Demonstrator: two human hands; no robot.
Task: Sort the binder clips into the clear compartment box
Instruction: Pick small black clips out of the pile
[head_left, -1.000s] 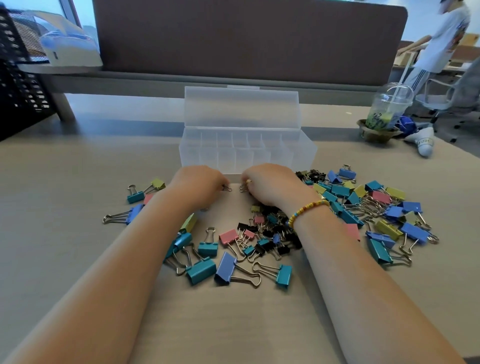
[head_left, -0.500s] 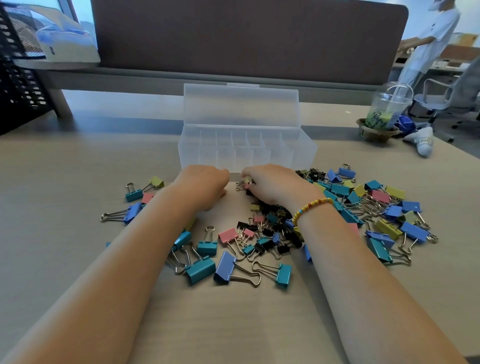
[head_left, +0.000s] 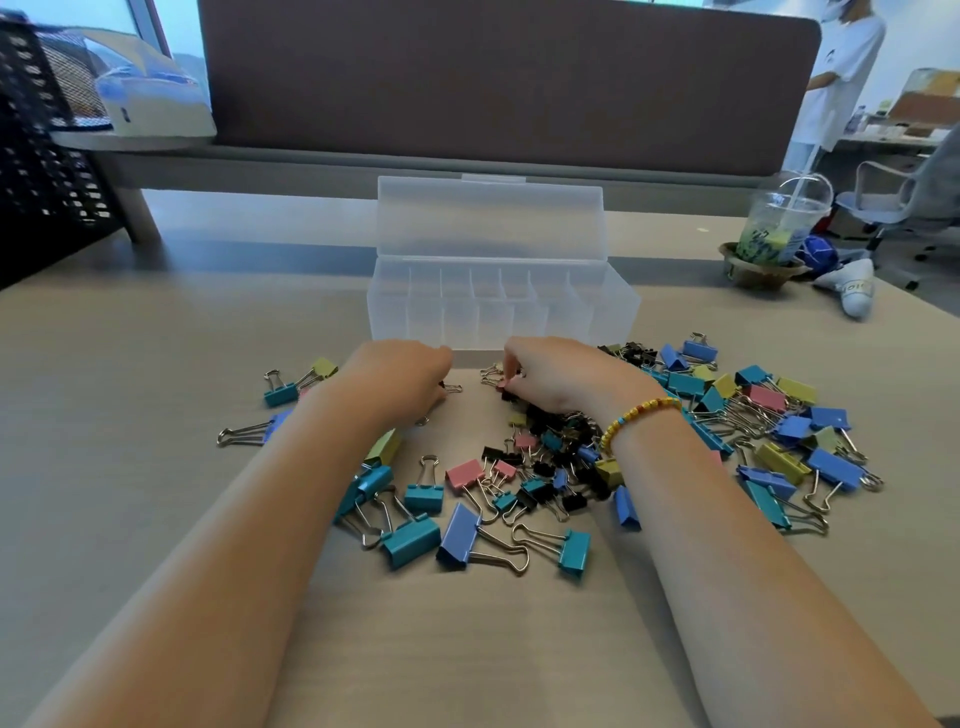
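The right hand (head_left: 558, 376) pinches a small pink clip (head_left: 502, 385) at its fingertips. The left hand (head_left: 400, 376) is curled over a small black clip (head_left: 451, 387) — its grip on it I cannot tell. Both hover just before the open box (head_left: 498, 306), its compartments bare. Clips (head_left: 545, 467) lie scattered across the bench (head_left: 130, 415) — most under and right of the arms.

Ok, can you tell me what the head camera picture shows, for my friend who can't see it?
Two hands, left hand and right hand, pick at small clips from a colourful pile of binder clips on a table. Just behind them sits an open clear box with empty compartments.
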